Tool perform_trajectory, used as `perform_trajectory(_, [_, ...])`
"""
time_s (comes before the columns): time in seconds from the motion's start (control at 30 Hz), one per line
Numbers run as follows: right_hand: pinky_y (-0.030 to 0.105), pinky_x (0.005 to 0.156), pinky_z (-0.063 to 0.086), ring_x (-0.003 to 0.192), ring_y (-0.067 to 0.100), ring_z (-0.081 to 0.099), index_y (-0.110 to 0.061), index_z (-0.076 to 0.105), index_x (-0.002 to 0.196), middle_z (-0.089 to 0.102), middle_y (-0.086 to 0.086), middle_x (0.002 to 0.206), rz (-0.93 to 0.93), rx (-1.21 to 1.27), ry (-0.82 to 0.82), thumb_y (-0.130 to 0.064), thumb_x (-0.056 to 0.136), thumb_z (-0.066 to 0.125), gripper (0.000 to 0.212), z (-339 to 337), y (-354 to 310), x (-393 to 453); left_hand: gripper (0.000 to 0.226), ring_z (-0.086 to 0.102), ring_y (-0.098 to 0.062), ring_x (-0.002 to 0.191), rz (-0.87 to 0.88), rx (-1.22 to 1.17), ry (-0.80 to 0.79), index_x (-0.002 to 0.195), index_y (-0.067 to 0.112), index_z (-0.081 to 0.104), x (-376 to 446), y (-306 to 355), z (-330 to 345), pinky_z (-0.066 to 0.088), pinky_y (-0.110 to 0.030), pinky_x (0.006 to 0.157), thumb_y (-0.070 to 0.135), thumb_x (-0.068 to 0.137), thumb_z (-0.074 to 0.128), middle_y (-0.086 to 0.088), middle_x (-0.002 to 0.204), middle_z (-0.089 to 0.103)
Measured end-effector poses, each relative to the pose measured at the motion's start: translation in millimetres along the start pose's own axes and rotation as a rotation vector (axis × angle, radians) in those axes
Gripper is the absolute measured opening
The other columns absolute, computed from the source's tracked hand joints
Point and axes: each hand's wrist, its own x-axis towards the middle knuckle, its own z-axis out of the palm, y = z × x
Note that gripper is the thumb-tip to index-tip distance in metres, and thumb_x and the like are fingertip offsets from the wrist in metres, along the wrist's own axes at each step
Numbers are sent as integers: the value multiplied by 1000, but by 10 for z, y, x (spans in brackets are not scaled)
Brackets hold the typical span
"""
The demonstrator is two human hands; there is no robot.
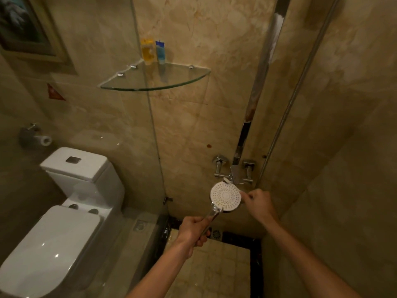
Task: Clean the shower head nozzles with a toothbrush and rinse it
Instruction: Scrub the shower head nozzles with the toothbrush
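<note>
A curved glass shelf (154, 79) sits in the corner of the shower, pinned to the beige marble walls by small metal clips. Two little bottles stand on it at the back, tucked into the corner: a yellow bottle (147, 50) on the left and a blue bottle (160, 51) just beside it on the right, both upright. Down below, the shower floor (219, 267) is laid in small beige square tiles with a dark patterned border, and a square drain (217, 234) is set into that border. Outside the glass partition, the bathroom floor (133, 239) carries a second square drain (140, 225) and the white toilet (64, 222).
</note>
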Motion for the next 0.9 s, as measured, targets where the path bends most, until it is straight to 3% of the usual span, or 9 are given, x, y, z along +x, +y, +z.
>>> perform_trajectory(0.07, [17, 38, 31, 34, 3, 39, -15, 59, 56, 51, -4, 46, -5, -16, 16, -34, 95, 60, 44, 26, -3, 1, 32, 41, -11, 37, -2, 1, 5, 92, -2, 70, 5, 13, 16, 25, -17, 35, 30, 92, 65, -7, 58, 57])
perform_trajectory(0.23, [16, 37, 29, 32, 5, 41, -22, 57, 51, 45, -8, 42, -158, -64, -129, -37, 95, 60, 47, 256, 89, -207, 30, 40, -11, 36, -17, -7, 29, 90, 0, 70, 18, 23, 7, 24, -17, 36, 30, 90, 67, -8, 56, 57])
perform_trajectory(0.33, [25, 42, 33, 33, 6, 33, -19, 55, 50, 45, -6, 41, -144, -16, -129, -36, 94, 62, 48, 161, 124, -127, 31, 41, -11, 37, -16, 3, 13, 86, 1, 70, 8, 3, -20, 25, -18, 36, 32, 90, 66, -7, 56, 57])
perform_trajectory(0.47, [18, 39, 29, 33, 5, 32, -18, 56, 52, 44, -6, 41, -72, -14, -36, -39, 93, 62, 47, 47, 151, -25, 29, 40, -11, 36, -5, 4, 4, 83, 3, 68, 18, 10, -17, 25, -17, 35, 31, 91, 66, -7, 56, 57])
perform_trajectory(0.53, [19, 40, 31, 33, 6, 36, -16, 61, 55, 46, -6, 42, -102, 9, -80, -39, 94, 61, 44, 142, 155, -113, 27, 40, -11, 37, -4, -8, 6, 82, 5, 69, 33, 24, -6, 25, -17, 35, 30, 91, 66, -8, 57, 57])
perform_trajectory(0.67, [26, 49, 38, 37, 7, 36, -21, 47, 46, 40, -6, 41, -177, -63, -158, -44, 94, 58, 55, 276, 164, -311, 26, 39, -11, 37, -6, -24, 6, 77, 7, 68, 72, 24, -24, 25, -17, 35, 30, 90, 68, -7, 55, 57])
perform_trajectory(0.77, [32, 51, 40, 46, 12, 41, -16, 56, 54, 48, -2, 49, -100, -1, -89, -40, 96, 58, 48, 124, 206, -161, 27, 41, -11, 37, -7, 2, -2, 78, 7, 68, 71, 2, -48, 26, -18, 35, 31, 90, 67, -6, 55, 58])
perform_trajectory(0.83, [35, 60, 45, 62, 20, 48, -8, 65, 70, 58, 9, 67, -16, 9, -71, -38, 98, 53, 43, 30, 229, -65, 26, 42, -11, 37, -7, 10, -12, 79, 7, 69, 72, -13, -62, 27, -18, 35, 30, 90, 67, -5, 54, 58])
perform_trajectory(0.9, [33, 56, 45, 59, 17, 51, -8, 65, 72, 61, 10, 69, 1, 13, -62, -38, 98, 53, 41, 42, 219, -89, 28, 42, -10, 37, -6, 18, -17, 78, 6, 68, 73, -17, -68, 26, -18, 35, 30, 90, 67, -5, 54, 58])
